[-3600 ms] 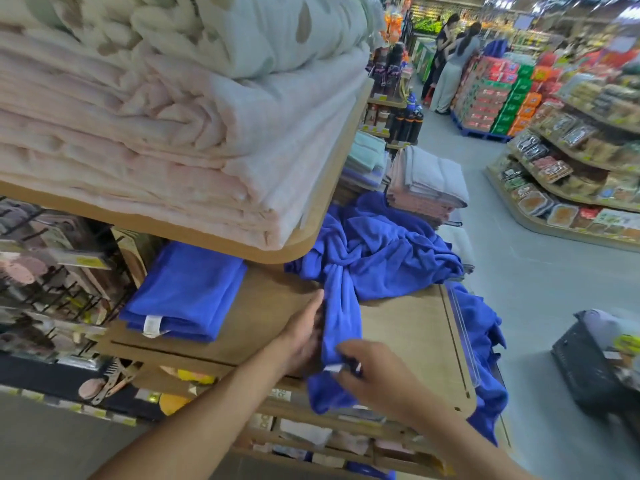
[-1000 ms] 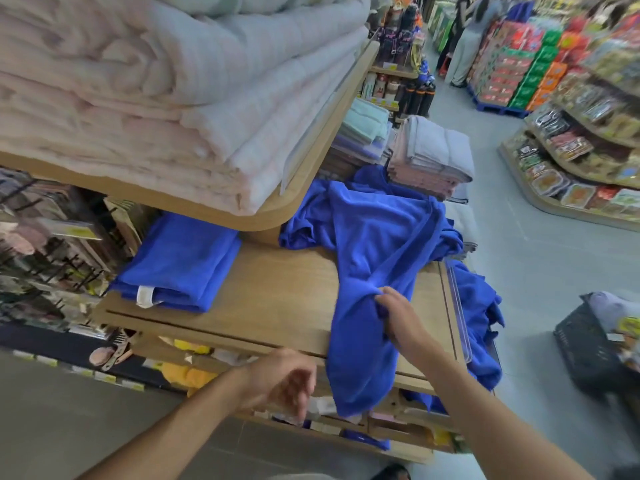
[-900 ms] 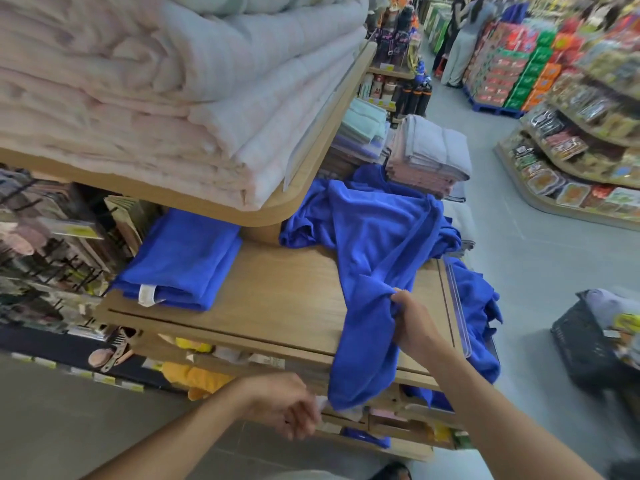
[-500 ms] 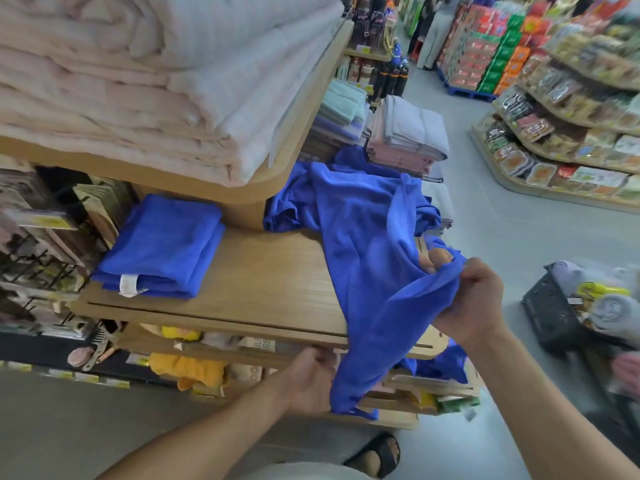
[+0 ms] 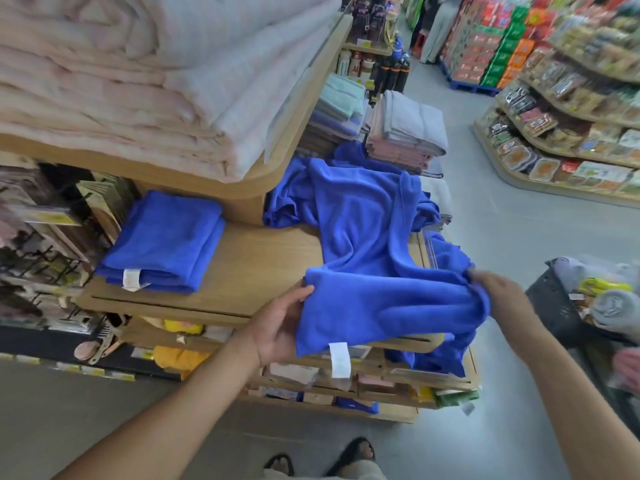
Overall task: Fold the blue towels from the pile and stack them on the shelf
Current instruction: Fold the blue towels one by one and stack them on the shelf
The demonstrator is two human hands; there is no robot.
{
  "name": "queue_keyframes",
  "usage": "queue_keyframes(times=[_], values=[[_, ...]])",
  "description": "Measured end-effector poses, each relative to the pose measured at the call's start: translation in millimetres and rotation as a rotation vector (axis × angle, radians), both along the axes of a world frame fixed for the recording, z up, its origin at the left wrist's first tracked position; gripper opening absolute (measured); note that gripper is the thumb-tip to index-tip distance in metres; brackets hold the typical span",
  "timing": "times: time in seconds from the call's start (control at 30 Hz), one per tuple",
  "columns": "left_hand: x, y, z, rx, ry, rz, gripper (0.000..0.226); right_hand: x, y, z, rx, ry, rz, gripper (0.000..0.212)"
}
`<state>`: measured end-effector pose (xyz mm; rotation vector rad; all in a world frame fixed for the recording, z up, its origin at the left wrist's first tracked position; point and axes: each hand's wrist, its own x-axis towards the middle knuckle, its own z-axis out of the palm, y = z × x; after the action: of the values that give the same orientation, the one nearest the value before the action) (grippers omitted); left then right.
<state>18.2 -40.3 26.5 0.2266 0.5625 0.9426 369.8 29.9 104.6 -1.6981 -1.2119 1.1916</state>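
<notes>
Towel [image 5: 381,306]: stretched between both hands over the front edge of the shelf [image 5: 263,268], with its far end trailing back into the pile [image 5: 363,202]. It is probably held taut to square a fold. The tag [image 5: 339,360] hangs from the lower hem.
Left hand [image 5: 280,327]: half curled and gripping the towel's left edge, thumb on top, fingers hidden behind the cloth.
Right hand [image 5: 498,292]: closed in a pinch on the bunched right end.
Stack [image 5: 166,244]: folded blue towels at the shelf's left, well apart, likely where this towel goes.
</notes>
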Motion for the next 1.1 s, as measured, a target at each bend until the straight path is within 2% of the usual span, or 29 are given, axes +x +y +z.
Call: queue_keyframes(times=[0.03,0.07,0.1,0.13,0.17,0.2,0.3,0.33,0.4,0.43,0.5,0.57,0.6,0.67,0.73,0.77,0.87,0.97,1.07,1.1], values=[[0,4,4,-0.002,0.047,-0.008,0.047,1,2,-7,0.004,-0.359,0.06,0.016],[3,7,7,-0.022,0.094,-0.013,0.042,-3,1,-12,0.035,-0.604,0.094,0.025],[7,9,10,-0.055,0.137,-0.011,0.04,-10,-3,-19,0.119,-0.699,0.127,0.035],[13,11,12,-0.1,0.165,0.002,0.039,-22,-12,-20,0.254,-0.663,0.182,0.037],[20,14,13,-0.15,0.176,0.034,0.036,-38,-21,-23,0.386,-0.548,0.275,0.035],[27,17,14,-0.194,0.174,0.074,0.03,-57,-32,-26,0.461,-0.448,0.431,0.038],[45,22,19,-0.273,0.185,0.193,0.02,-105,-49,-49,0.57,-0.463,0.832,0.057],[49,22,20,-0.293,0.182,0.23,0.019,-114,-48,-59,0.588,-0.431,0.841,0.052],[52,20,19,-0.312,0.241,0.24,0.021,-121,-38,-73,0.515,-0.194,0.644,0.029],[50,18,18,-0.303,0.377,0.204,0.022,-120,-32,-77,0.429,-0.055,0.519,0.024],[42,18,14,-0.222,0.855,0.124,0.031,-110,-16,-87,0.28,0.124,0.351,0.022],[29,25,9,-0.109,1.311,0.12,0.049,-101,-7,-95,0.235,0.129,0.313,0.023],[23,31,7,-0.057,1.473,0.147,0.051,-98,-4,-99,0.227,0.11,0.315,0.023],[14,48,3,0.017,1.647,0.202,0.038,-97,-3,-104,0.218,0.116,0.313,0.023],[11,71,4,0.056,1.65,0.215,0.018,-97,-4,-106,0.206,0.113,0.319,0.022],[12,84,5,0.071,1.621,0.218,0.017,-96,-4,-107,0.205,0.115,0.326,0.022],[22,126,15,0.036,1.497,0.258,0.03,-95,-7,-108,0.206,0.131,0.37,0.025],[37,164,20,-0.046,1.383,0.28,0.022,-95,-7,-107,0.208,0.121,0.404,0.025],[50,188,17,-0.13,1.26,0.303,0.031,-94,-5,-112,0.221,0.135,0.389,0.019],[52,192,16,-0.158,1.221,0.308,0.023,-93,-5,-114,0.214,0.158,0.366,0.016]])
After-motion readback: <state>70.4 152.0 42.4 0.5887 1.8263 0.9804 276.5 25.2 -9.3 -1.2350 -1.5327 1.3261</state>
